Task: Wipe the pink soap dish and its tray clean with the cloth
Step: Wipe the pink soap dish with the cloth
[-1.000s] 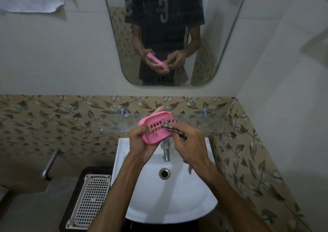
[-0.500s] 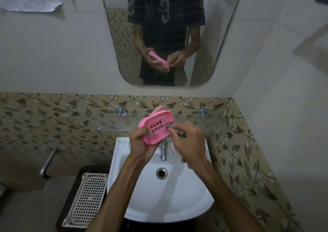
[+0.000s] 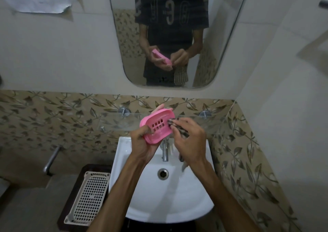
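Directly above a white washbasin, a person holds a pink soap dish in the left hand. The thumb lies across the dish's near left edge and the fingers curl behind it, with fingertips showing past the top rim. The dish is tilted, its slotted inner face turned toward the camera.

The right hand pinches a dark patterned cloth between curled fingers and presses it against the right end of the dish. A loose part of the cloth hangs below that hand.

Under the dish, a chrome tap stands at the back of the basin, with the drain below it. A glass shelf runs along the leaf-patterned tiles behind the hands. To the left of the basin lies a white perforated tray. A mirror above reflects the person's torso and both hands.
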`<control>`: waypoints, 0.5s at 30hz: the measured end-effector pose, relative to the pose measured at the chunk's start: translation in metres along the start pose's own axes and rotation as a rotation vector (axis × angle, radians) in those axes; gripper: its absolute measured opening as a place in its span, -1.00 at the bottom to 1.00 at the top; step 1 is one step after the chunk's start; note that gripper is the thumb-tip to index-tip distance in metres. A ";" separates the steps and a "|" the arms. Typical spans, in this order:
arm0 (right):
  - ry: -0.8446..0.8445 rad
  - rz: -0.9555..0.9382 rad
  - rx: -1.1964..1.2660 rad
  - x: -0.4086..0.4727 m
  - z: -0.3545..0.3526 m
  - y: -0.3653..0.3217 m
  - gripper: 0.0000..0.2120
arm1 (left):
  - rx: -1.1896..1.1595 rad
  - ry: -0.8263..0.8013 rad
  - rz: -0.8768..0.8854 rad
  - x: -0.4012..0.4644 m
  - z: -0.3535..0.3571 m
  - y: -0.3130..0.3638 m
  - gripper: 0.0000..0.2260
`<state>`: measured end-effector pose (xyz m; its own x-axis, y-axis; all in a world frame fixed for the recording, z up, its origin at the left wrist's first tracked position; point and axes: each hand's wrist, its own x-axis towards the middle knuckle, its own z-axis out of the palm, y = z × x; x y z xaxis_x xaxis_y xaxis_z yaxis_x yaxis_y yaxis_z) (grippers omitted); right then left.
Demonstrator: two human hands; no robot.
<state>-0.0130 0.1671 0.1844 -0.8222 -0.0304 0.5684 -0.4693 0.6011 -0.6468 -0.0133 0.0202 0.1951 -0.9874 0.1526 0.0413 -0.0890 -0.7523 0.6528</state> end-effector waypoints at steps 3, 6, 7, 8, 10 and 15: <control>-0.066 -0.073 -0.033 0.001 -0.002 -0.003 -0.75 | 0.004 -0.018 -0.001 -0.003 -0.001 0.002 -0.18; -0.045 0.020 -0.056 0.000 0.001 -0.007 -0.81 | 0.023 -0.036 -0.019 -0.003 -0.002 0.001 -0.15; -0.051 0.027 -0.071 0.000 0.001 -0.007 -0.82 | 0.018 -0.042 -0.020 -0.003 -0.002 0.001 -0.14; -0.086 -0.004 -0.086 -0.002 0.003 -0.008 -0.83 | 0.005 -0.043 -0.023 -0.004 -0.004 0.001 -0.14; -0.150 -0.062 -0.096 -0.005 0.004 -0.011 -0.83 | -0.008 -0.042 -0.036 -0.005 -0.008 -0.001 -0.16; -0.108 -0.052 -0.087 -0.001 0.003 -0.008 -0.81 | 0.003 -0.045 -0.040 -0.002 -0.008 0.003 -0.11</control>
<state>-0.0090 0.1600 0.1879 -0.8296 -0.1461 0.5389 -0.4863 0.6634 -0.5687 -0.0122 0.0125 0.1913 -0.9763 0.2109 0.0488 -0.1276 -0.7430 0.6571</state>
